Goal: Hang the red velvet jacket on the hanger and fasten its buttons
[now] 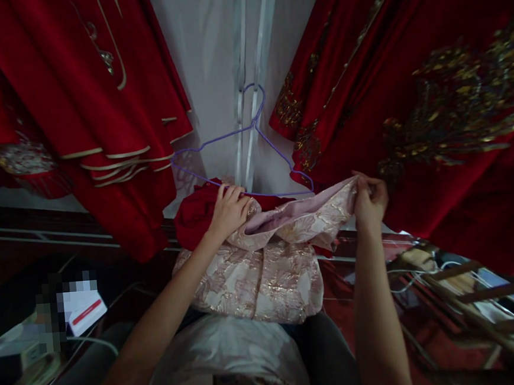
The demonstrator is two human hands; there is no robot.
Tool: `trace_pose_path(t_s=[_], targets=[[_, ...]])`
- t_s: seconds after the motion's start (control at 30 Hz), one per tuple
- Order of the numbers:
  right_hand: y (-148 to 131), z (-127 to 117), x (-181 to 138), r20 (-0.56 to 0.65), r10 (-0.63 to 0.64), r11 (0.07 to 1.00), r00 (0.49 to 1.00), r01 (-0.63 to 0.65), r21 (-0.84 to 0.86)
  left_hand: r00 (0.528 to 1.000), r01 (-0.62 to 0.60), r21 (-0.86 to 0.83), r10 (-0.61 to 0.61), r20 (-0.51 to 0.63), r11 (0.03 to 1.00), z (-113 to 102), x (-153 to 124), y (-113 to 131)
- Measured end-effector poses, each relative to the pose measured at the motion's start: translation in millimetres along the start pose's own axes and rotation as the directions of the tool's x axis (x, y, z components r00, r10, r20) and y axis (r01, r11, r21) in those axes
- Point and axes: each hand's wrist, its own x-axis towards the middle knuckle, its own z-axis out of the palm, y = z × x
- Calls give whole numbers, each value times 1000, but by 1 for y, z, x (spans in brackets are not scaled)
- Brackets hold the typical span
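Note:
A pale pink brocade garment with gold thread lies folded over my lap. Its upper edge gapes, showing a plain pink lining. My right hand pinches the right end of that edge and holds it raised and taut. At the other end, my left hand has its fingers bent over the cloth, close to the bottom bar of a purple wire hanger. The hanger carries nothing and hangs upright just behind the garment. Red fabric is bunched beside my left hand.
Red garments with pale piping hang at the left. More red garments with gold embroidery hang at the right. A white box and cables lie low on the left. A wooden frame stands at the lower right.

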Motion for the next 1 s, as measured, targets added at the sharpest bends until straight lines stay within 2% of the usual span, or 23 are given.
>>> trace_pose_path(t_s=[0.1, 0.2, 0.3, 0.47, 0.67, 0.87, 1.0], targets=[[-4, 3, 0, 8, 8, 1000, 1000, -8, -19, 1000, 11, 12, -11, -6, 1000, -3, -1, 7], [-4, 1, 0, 6, 38, 993, 999, -37, -108, 999, 32, -23, -33, -28, 999, -5, 0, 13], [-3, 0, 0, -9, 52, 978, 999, -53, -201, 999, 35, -48, -36, -30, 998, -7, 1, 13], [-6, -2, -1, 29, 42, 968, 999, -34, -248, 999, 34, -42, -35, -31, 999, -9, 0, 10], [-21, -1, -7, 4, 23, 845, 1000, -17, -534, 998, 43, -89, -47, -42, 995, -11, 1, 14], [-50, 11, -13, 30, -37, 885, 999, 46, -463, 997, 54, -143, -62, -54, 988, -11, 2, 13], [-55, 10, -12, 87, -14, 891, 996, 51, -451, 994, 76, -191, -90, -68, 979, -11, 2, 11]])
